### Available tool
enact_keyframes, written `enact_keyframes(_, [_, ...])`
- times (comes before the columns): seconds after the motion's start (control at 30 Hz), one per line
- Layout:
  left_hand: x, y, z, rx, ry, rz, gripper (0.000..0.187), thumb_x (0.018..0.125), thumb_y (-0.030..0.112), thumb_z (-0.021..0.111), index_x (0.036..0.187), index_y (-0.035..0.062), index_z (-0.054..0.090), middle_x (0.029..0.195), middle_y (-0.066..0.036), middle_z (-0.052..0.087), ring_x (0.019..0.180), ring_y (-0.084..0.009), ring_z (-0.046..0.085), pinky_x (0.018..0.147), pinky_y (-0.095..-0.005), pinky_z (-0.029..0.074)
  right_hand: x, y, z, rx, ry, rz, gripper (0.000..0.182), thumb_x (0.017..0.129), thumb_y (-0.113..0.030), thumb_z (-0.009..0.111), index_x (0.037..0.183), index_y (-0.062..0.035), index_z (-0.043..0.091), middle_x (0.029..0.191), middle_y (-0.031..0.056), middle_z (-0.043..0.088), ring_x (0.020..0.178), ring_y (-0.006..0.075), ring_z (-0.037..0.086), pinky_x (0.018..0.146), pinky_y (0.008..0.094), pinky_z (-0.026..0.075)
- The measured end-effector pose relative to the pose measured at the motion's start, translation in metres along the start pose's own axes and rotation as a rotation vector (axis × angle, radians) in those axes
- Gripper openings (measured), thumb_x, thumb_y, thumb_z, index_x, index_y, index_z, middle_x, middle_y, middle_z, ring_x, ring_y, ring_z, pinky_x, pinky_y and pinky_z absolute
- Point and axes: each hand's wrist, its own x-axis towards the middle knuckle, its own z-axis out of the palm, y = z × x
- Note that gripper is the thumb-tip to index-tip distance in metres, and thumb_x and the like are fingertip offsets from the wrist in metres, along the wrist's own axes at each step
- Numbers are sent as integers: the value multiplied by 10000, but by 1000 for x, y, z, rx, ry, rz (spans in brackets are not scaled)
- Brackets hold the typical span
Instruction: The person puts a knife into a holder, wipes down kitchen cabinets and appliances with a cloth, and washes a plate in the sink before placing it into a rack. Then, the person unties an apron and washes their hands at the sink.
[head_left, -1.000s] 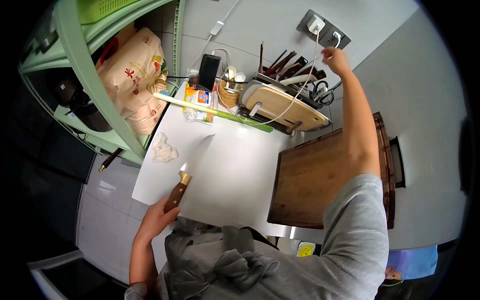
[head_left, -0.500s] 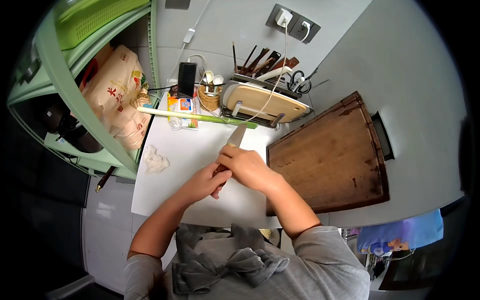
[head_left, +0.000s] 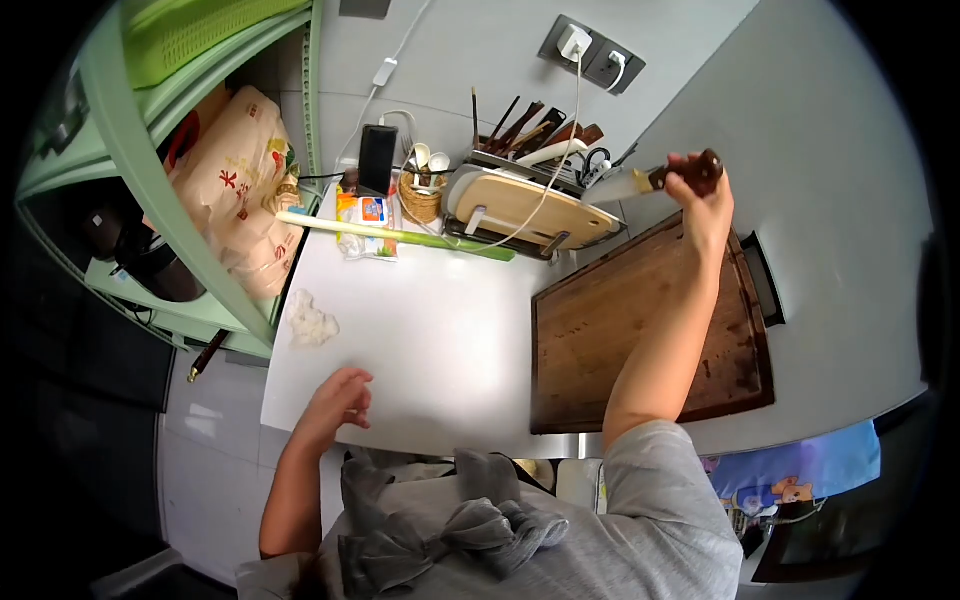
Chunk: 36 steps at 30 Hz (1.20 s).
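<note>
My right hand (head_left: 706, 205) is closed round the dark wooden handle of a kitchen knife (head_left: 617, 187), raised above the far end of the brown wooden board. The blade points left, toward the rack of knives and cutting boards (head_left: 530, 208); its tip is close to the scissors there. My left hand (head_left: 340, 402) hovers over the front left edge of the white table, with loosely bent fingers and nothing in them. A long green onion (head_left: 400, 236) lies across the back of the table. Beyond my left hand is a crumpled whitish wad (head_left: 311, 320).
The large brown board (head_left: 640, 330) covers the right side. At the back stand a black phone (head_left: 377, 160) and a wicker cup (head_left: 420, 203) of spoons. A green shelf (head_left: 165, 215) borders the left, and a white cable hangs before the rack.
My hands were together on the knife over the table. The right has carried it up and right toward the rack; the left has let go and drawn back to the lower left.
</note>
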Motion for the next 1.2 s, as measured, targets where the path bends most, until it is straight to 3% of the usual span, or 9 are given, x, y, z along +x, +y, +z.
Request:
enact_keyframes(0.23, [-38, -37, -34, -169, 299, 9, 210, 891, 282, 422, 969, 95, 475, 654, 18, 474, 491, -57, 431, 490, -225, 436, 68, 81, 21, 65, -180, 28, 246, 703, -27, 624, 930, -48, 531, 885, 42, 584, 787, 143, 565, 696, 274, 469])
enact_keyframes(0.37, [-53, -44, -40, -222, 343, 49, 226, 878, 270, 448, 993, 79, 483, 653, 9, 462, 503, -70, 421, 497, -229, 438, 83, 99, 12, 133, -274, 10, 276, 704, -61, 646, 952, -57, 526, 903, 44, 587, 813, 150, 565, 736, 285, 464])
enact_keyframes(0.43, [-57, -45, -38, -249, 388, 54, 210, 876, 263, 456, 984, 84, 484, 638, 13, 458, 493, -62, 418, 481, -220, 436, 87, 92, 7, 122, -288, 41, 267, 734, -5, 584, 981, -45, 492, 961, 74, 579, 855, 164, 563, 753, 288, 478])
enact_keyframes(0.47, [-58, -45, -38, -248, 394, 56, 210, 876, 263, 456, 984, 84, 484, 638, 13, 458, 493, -62, 418, 481, -220, 436, 88, 87, 5, 103, -296, 68, 267, 764, 52, 523, 1009, -32, 458, 1019, 103, 571, 898, 179, 560, 771, 291, 492])
enact_keyframes(0.7, [-59, -44, -34, -216, 412, 67, 210, 878, 249, 448, 1009, 87, 469, 675, 8, 476, 529, -64, 439, 494, -230, 446, 102, 113, 3, 52, -408, 72, 275, 762, 48, 526, 1013, -37, 453, 1035, 110, 563, 914, 184, 553, 790, 289, 484])
enact_keyframes(0.93, [-60, -45, -33, -203, 441, 55, 239, 876, 244, 450, 1053, 84, 451, 705, -3, 491, 558, -76, 462, 507, -241, 452, 101, 93, 3, 60, -386, 89, 276, 758, 50, 527, 1010, -38, 457, 1032, 115, 561, 919, 180, 546, 787, 280, 481])
enact_keyframes(1.0, [-59, -48, -34, -205, 437, 48, 247, 875, 244, 451, 1061, 82, 447, 707, -4, 490, 558, -76, 462, 507, -241, 452, 100, 90, 3, 110, -384, 51, 284, 683, -109, 667, 940, -67, 555, 884, 38, 589, 813, 138, 555, 735, 281, 453])
enact_keyframes(1.2, [-55, -51, -34, -211, 440, 42, 271, 874, 247, 455, 1086, 80, 437, 737, -7, 491, 559, -78, 464, 509, -242, 455, 101, 96, 7, 61, -432, 131, 269, 676, -77, 643, 932, -67, 563, 870, 36, 589, 819, 142, 558, 733, 288, 458])
